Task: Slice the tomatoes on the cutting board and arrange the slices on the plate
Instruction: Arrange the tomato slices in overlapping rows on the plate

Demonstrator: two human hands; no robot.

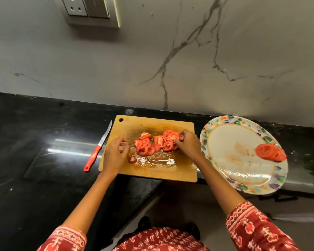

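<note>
Black counter [43, 142], marble wall [152, 60], right hand [188, 144] seemingly pinching tomato slices [168, 140]

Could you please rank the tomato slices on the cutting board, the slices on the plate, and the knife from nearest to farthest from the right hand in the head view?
From the right hand:
1. Tomato slices on the cutting board: touching its fingertips, just left.
2. Slices on the plate: to its right, near the plate's far-right rim.
3. Knife: farthest, on the counter left of the board.
</note>
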